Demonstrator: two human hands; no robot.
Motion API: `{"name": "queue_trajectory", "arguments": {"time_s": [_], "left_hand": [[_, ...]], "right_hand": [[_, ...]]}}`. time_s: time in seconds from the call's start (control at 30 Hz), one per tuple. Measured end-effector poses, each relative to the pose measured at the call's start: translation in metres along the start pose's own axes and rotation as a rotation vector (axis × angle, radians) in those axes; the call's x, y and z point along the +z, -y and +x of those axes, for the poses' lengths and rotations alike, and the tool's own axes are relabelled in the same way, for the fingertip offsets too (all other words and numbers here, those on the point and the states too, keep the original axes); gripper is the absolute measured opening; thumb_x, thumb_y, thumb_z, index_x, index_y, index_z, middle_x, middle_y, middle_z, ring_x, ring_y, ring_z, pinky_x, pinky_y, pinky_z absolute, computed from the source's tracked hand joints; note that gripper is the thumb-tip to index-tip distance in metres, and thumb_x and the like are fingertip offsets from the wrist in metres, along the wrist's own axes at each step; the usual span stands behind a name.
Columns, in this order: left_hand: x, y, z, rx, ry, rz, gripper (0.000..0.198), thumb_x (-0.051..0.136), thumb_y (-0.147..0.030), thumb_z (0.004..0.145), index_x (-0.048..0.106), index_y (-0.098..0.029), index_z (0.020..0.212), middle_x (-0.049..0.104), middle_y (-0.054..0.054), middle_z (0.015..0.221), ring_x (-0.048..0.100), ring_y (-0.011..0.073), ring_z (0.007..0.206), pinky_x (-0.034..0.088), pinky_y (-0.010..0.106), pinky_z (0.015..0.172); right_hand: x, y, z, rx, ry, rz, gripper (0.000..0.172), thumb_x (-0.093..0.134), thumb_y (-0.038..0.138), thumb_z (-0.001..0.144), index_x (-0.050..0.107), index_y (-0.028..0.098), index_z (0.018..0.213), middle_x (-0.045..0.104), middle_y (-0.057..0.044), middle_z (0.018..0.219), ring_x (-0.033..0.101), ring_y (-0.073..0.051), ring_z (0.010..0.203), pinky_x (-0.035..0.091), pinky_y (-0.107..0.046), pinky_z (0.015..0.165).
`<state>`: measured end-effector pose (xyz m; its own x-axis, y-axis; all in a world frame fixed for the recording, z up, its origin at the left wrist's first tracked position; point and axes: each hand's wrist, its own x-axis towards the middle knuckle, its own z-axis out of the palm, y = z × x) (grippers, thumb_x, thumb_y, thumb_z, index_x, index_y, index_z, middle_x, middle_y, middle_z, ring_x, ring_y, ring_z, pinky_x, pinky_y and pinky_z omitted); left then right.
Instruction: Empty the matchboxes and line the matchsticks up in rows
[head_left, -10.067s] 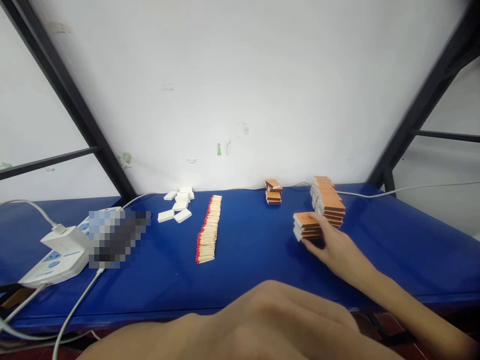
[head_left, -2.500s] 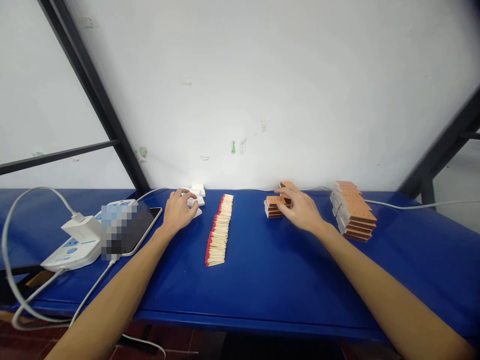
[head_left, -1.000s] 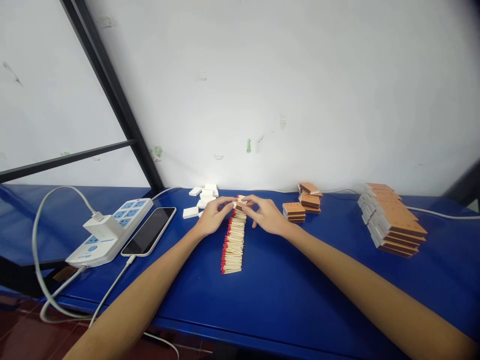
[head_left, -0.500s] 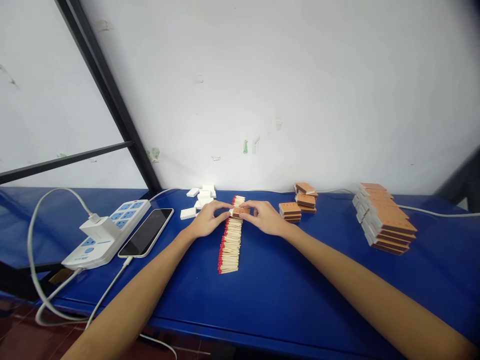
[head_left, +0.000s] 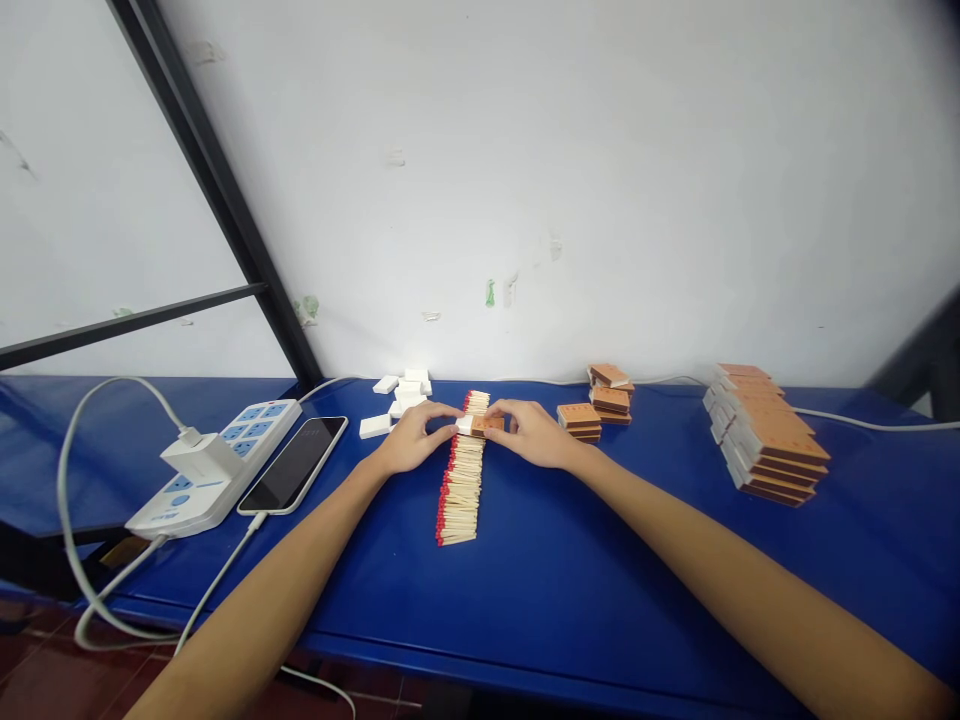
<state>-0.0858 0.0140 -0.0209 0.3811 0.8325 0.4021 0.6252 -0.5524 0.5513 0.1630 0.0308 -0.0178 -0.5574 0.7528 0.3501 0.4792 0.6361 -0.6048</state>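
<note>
Both my hands meet over the far end of a long row of red-tipped matches (head_left: 459,488) on the blue table (head_left: 570,560). My left hand (head_left: 411,438) pinches the white inner tray (head_left: 465,424) of a small matchbox. My right hand (head_left: 531,432) pinches the orange-brown sleeve (head_left: 486,424) of the same matchbox, with the tray partly pushed out to the left. Loose white trays (head_left: 399,395) lie just left of my left hand. Small piles of orange matchboxes (head_left: 596,402) sit just right of my right hand.
A leaning stack of several orange matchboxes (head_left: 766,436) stands at the right. A white power strip (head_left: 217,462) with a plugged charger and a dark phone (head_left: 295,462) lie at the left, with white cables trailing off the front edge. A black frame bar (head_left: 217,190) slants at the back left.
Over ten seconds my hands left the white trays and the orange piles and came together above the matches. In the last half second the tray and sleeve shifted slightly; the hands stayed put.
</note>
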Motion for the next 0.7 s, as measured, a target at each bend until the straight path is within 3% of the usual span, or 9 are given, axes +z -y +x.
{"name": "queue_trajectory", "arguments": {"time_s": [0.1, 0.5, 0.7], "left_hand": [[0.0003, 0.0006, -0.0006, 0.000, 0.000, 0.006, 0.030, 0.060, -0.040, 0.091, 0.073, -0.025, 0.113, 0.073, 0.006, 0.116, 0.065, 0.0263, 0.107, 0.048, 0.042, 0.097], [0.0008, 0.0043, -0.0016, 0.000, -0.001, 0.038, 0.029, 0.059, -0.040, 0.092, 0.073, -0.026, 0.113, 0.073, 0.005, 0.115, 0.065, 0.0261, 0.106, 0.049, 0.040, 0.091], [0.0006, 0.0021, -0.0021, -0.004, -0.006, 0.032, 0.029, 0.060, -0.039, 0.092, 0.073, -0.025, 0.113, 0.073, 0.005, 0.116, 0.065, 0.0257, 0.106, 0.048, 0.039, 0.093]], "right_hand": [[-0.0020, 0.0005, -0.0014, 0.019, -0.005, 0.002, 0.025, 0.061, 0.042, 0.088, 0.066, 0.019, 0.096, 0.068, -0.001, 0.081, 0.057, -0.013, 0.065, 0.039, -0.025, 0.060], [-0.0030, 0.0022, -0.0053, 0.049, -0.013, -0.107, 0.010, 0.058, 0.026, 0.083, 0.057, 0.021, 0.091, 0.062, 0.001, 0.079, 0.053, -0.014, 0.066, 0.033, -0.024, 0.057], [-0.0036, 0.0013, -0.0088, 0.068, -0.097, -0.141, 0.006, 0.055, 0.025, 0.081, 0.052, 0.022, 0.085, 0.057, 0.003, 0.068, 0.050, -0.014, 0.060, 0.032, -0.026, 0.057]]}}
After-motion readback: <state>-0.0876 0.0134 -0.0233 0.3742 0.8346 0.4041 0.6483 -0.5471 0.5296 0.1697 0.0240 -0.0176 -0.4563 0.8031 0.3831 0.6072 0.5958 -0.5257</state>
